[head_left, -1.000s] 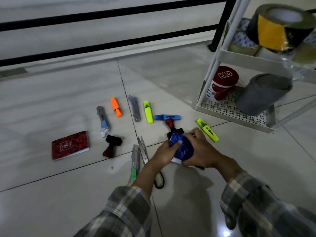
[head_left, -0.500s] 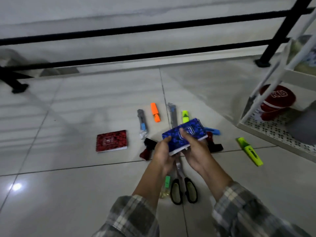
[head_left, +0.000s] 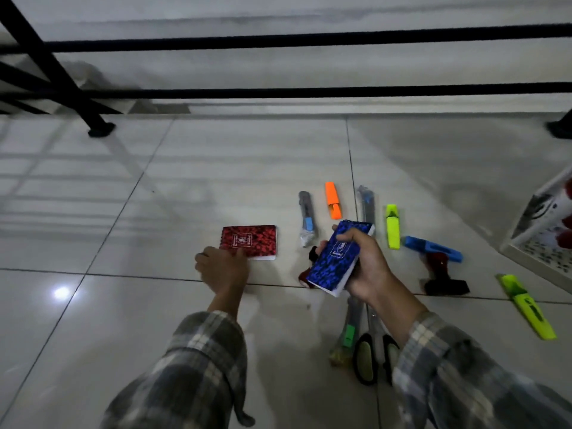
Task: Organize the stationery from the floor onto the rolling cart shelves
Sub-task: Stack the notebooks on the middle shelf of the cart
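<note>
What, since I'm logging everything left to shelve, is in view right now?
blue notebook: 1, blue, held above the floor
red notebook: 1, red, floor, left of centre
highlighters: 3, one orange, two yellow-green, floor
utility knives: 3, grey, sliders blue or green, floor
stamps: 2, red and black, floor, one half hidden by blue notebook
blue tool: 1, kind unclear, floor beside right stamp
scissors: 1, black handles, floor under right wrist
rolling cart: 1, white, right edge
railing: 1, black, far side
left hand: touches red notebook
right hand: grips blue notebook

Floor notebook [head_left: 249, 242] left of held notebook [head_left: 335, 258]; cutter [head_left: 306, 218], highlighter [head_left: 333, 201] behind; scissors [head_left: 374, 357] nearest; cart [head_left: 532, 258] far right.
</note>
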